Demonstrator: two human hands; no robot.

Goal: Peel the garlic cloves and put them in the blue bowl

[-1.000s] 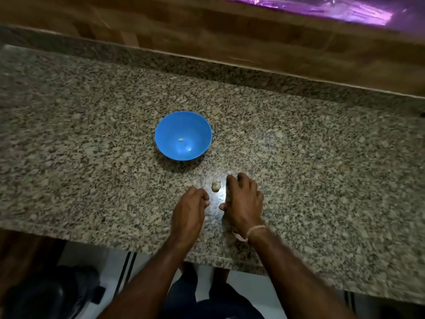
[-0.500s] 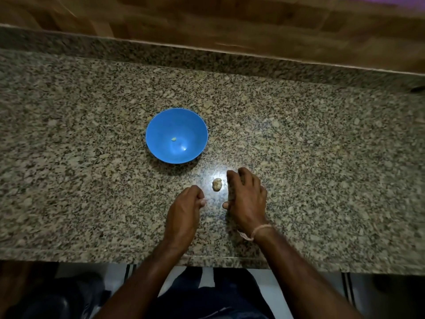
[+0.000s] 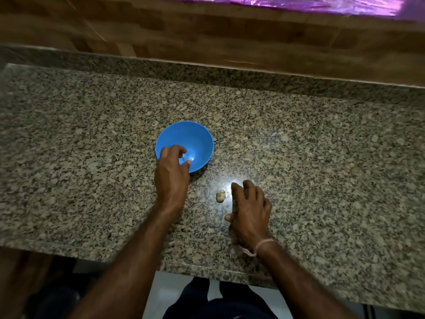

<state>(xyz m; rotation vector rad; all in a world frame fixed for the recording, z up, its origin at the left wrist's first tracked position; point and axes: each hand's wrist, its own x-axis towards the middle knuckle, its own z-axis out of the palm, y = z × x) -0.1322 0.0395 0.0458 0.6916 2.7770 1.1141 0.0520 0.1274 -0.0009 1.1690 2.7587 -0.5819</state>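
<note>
Left grip [image 3: 171, 173] hangs over the near-left rim of the round blue plastic bowl [image 3: 197, 139], its back to the camera. The fingers are loosely curved, and the thumb and forefinger are parted above the bowl's hollow. Nothing shows pinched between them. A tiny pale-green speck [image 3: 184, 155] shows between those two fingertips against the bowl's inner wall, too small to tell whether it is a peeled clove.

Right grip [image 3: 250, 210] rests on the speckled grey-and-tan granite tabletop [image 3: 322, 157], well to the right of the bowl and nearer the person. Its fingers are bent with their tips down on the stone and its thumb is stretched out to the left, and it holds nothing. A small, pale, lumpy piece of garlic [image 3: 220, 195] lies on the tabletop just beside the forefinger tip and apart from it, under a bright glare spot. I cannot tell whether its skin is on or off.

A thin pink thread band [image 3: 262, 245] circles the right wrist. Behind the tabletop runs a brown wood-plank wall [image 3: 207, 31] with a strip of shiny purple film [image 3: 299, 3] at the top edge.
</note>
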